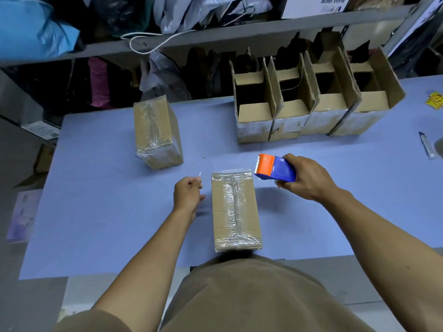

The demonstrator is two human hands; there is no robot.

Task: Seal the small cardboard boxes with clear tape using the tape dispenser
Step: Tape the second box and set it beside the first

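Note:
A small cardboard box (236,212) lies lengthwise in front of me on the blue table (100,212), with clear tape along its top seam and across both ends. My right hand (304,178) grips the blue and orange tape dispenser (274,167) just right of the box's far end, lifted off the box. My left hand (188,194) hovers to the left of the box with its fingers curled; a thin glint of tape shows near its fingertips, and whether it pinches that tape is unclear. A second taped box (157,131) lies farther back on the left.
A row of several open cardboard boxes (311,101) with raised flaps stands at the back right. A small packet (426,146) and yellow labels (435,101) lie at the right edge. Shelves with bags (167,20) rise behind the table.

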